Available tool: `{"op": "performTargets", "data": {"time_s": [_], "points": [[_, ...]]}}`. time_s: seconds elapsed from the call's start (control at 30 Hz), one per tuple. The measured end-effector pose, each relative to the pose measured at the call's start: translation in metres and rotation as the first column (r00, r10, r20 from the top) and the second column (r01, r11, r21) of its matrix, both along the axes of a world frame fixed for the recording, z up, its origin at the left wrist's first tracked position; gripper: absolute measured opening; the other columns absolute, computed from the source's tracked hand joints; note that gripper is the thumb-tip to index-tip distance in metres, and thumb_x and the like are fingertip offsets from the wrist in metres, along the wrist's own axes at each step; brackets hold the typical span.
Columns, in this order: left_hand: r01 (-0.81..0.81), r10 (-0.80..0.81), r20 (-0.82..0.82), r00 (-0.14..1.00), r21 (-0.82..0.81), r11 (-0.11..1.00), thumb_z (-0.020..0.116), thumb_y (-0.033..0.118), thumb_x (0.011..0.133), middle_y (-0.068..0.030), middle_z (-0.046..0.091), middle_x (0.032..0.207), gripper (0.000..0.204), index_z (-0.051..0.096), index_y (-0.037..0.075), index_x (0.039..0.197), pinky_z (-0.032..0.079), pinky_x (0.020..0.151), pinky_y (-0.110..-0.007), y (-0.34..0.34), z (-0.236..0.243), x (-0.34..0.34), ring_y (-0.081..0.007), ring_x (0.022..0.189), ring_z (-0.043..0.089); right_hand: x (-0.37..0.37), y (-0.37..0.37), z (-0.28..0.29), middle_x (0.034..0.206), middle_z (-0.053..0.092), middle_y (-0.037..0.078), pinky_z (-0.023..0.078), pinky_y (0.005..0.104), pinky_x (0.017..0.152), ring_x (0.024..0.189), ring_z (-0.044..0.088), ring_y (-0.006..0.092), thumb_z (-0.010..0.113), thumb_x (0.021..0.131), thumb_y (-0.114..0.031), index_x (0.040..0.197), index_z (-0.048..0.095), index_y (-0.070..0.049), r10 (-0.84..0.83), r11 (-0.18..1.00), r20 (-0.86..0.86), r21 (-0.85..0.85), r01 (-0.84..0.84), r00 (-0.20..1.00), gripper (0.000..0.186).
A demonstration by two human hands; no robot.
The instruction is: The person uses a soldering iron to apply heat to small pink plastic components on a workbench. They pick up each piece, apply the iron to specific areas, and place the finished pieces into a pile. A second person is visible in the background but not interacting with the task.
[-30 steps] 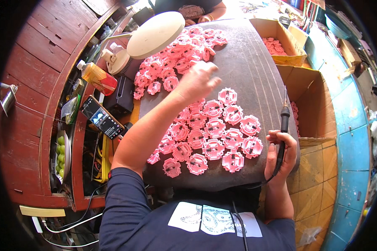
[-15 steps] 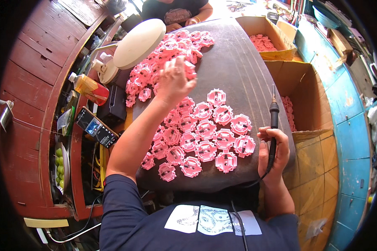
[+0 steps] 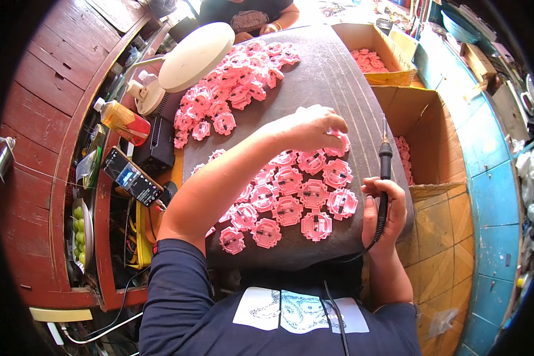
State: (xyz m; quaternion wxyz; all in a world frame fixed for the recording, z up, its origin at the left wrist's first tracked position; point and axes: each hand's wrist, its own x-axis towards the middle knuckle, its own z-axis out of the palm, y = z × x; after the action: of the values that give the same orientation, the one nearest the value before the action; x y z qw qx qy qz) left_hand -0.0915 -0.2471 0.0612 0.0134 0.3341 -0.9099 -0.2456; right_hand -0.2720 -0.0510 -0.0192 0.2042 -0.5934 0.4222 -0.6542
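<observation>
My left hand [image 3: 315, 127] reaches across the dark tabletop, fingers curled down on a pink plastic housing [image 3: 340, 146] at the far right end of a laid-out group. That group of pink housings [image 3: 288, 180] lies in rough rows, with small black parts inside them; my left forearm covers some. Upright in my right hand [image 3: 387, 215] is a soldering iron [image 3: 385, 157], tip up, its cord running down past my wrist. Farther off, a heaped pile of the same pink housings [image 3: 234, 77] sits at the far left of the table.
Two cardboard boxes [image 3: 424, 118] with pink parts stand right of the table [image 3: 338, 77]. A lamp [image 3: 197, 56] overhangs the pile. On the left are a bottle [image 3: 123, 121], a lit phone [image 3: 132, 176] and green fruit [image 3: 79, 234]. Another person [image 3: 252, 18] sits opposite.
My left hand has moved from the pile, right and nearer, to the laid-out group's far right end, bringing a pink housing. My right hand still holds the soldering iron in nearly the same place.
</observation>
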Motion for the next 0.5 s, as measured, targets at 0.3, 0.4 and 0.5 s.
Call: {"op": "performTargets", "data": {"time_s": [0.3, 0.4, 0.5], "points": [[-0.064, 0.012, -0.19, 0.982, -0.266, 0.962, 0.078, 0.02, 0.091, -0.0186, 0.067, 0.123, 0.038, 0.069, 0.006, 0.125, 0.051, 0.103, -0.048, 0.039, 0.022, 0.033, -0.0414, 0.118, 0.063, -0.003, -0.001, -0.006, 0.118, 0.069, 0.015, 0.054, 0.0335, 0.091, 0.099, 0.068, 0.0197, 0.061, 0.094, -0.001, 0.127, 0.058, 0.001, -0.011, 1.0, 0.009, 0.0, 0.011, 1.0, 0.033], [0.013, -0.082, -0.207, 0.975, -0.317, 0.948, 0.084, 0.023, 0.085, -0.016, 0.062, 0.131, 0.044, 0.066, 0.009, 0.123, 0.046, 0.106, -0.051, 0.089, 0.029, 0.076, -0.0382, 0.126, 0.058, -0.001, 0.0, -0.01, 0.119, 0.069, 0.017, 0.054, 0.0351, 0.091, 0.1, 0.068, 0.022, 0.066, 0.092, -0.002, 0.127, 0.057, 0.0, 0.003, 1.0, 0.017, -0.01, -0.002, 1.0, 0.036], [-0.116, 0.065, -0.177, 0.982, -0.293, 0.949, 0.087, 0.027, 0.081, -0.0161, 0.059, 0.138, 0.057, 0.066, 0.012, 0.132, 0.042, 0.111, -0.053, 0.149, 0.034, 0.117, -0.0391, 0.132, 0.055, 0.001, 0.005, -0.007, 0.12, 0.069, 0.02, 0.055, 0.0379, 0.09, 0.101, 0.069, 0.0278, 0.075, 0.092, -0.011, 0.128, 0.056, -0.001, -0.003, 0.995, -0.128, -0.097, -0.01, 0.992, 0.043]]}}
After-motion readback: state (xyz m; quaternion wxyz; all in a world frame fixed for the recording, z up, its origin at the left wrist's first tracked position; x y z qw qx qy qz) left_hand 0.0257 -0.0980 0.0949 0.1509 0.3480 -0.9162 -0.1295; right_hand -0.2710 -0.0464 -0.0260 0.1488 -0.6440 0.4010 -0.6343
